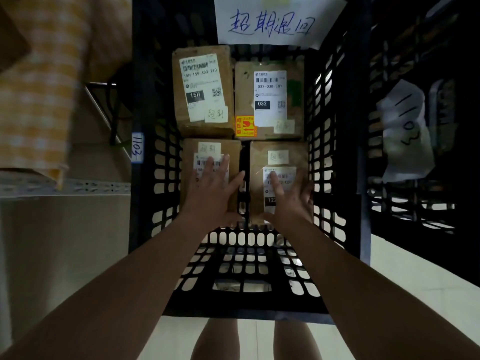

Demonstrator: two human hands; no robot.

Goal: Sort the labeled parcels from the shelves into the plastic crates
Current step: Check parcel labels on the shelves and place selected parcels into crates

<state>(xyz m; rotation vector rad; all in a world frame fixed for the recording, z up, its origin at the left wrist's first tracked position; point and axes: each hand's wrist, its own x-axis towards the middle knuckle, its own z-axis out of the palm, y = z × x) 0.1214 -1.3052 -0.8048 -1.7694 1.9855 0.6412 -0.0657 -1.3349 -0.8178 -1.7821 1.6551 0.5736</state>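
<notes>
Four parcels [202, 92] already sit in the crate [337, 178], near wall side unfilled; left hand [210, 193] and right hand [291, 201] press two, fingers [224, 165] flat, gripping nothing.

A yellow-and-white checked cloth [39, 87] is being shown at the upper left, draped down the edge of the view. Just beside it, a thin slanted metal rod [101, 113] is being seen near a dark bracket [113, 118]. Pale floor tiles [428, 287] are being lit at the lower right, and two bare legs [217, 341] are being shown at the bottom edge.
</notes>
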